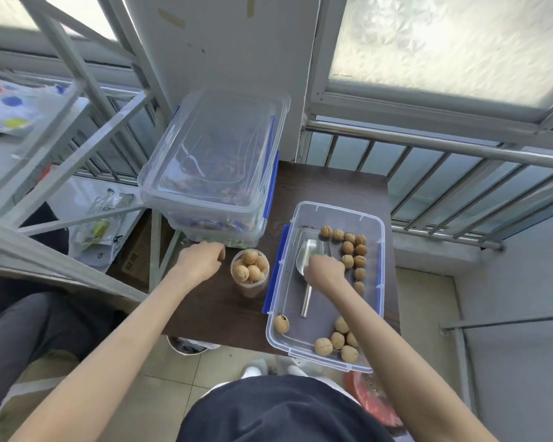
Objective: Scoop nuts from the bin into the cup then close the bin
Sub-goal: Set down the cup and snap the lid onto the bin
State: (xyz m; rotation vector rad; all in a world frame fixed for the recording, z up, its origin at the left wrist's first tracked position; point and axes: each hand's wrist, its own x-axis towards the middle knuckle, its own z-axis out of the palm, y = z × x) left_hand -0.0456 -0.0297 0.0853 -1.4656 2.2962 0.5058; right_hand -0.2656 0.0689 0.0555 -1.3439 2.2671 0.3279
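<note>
An open clear plastic bin (339,209) with blue latches sits on the right of a dark table (326,186). Walnuts (353,250) lie along its right wall and in its near corner. A metal scoop (308,250) lies in the bin, bowl pointing away from me and empty. My right hand (324,272) is down in the bin, fingers curled over the scoop where the bowl meets the handle. A clear cup (251,290) heaped with walnuts stands just left of the bin. My left hand (201,260) rests on the table left of the cup, fingers curled, holding nothing.
Two stacked clear bins (214,148) with blue latches and colourful contents fill the table's back left. A metal railing (444,145) and window lie behind. A grey metal rack (77,138) stands at the left. A red basin (377,400) sits on the tiled floor.
</note>
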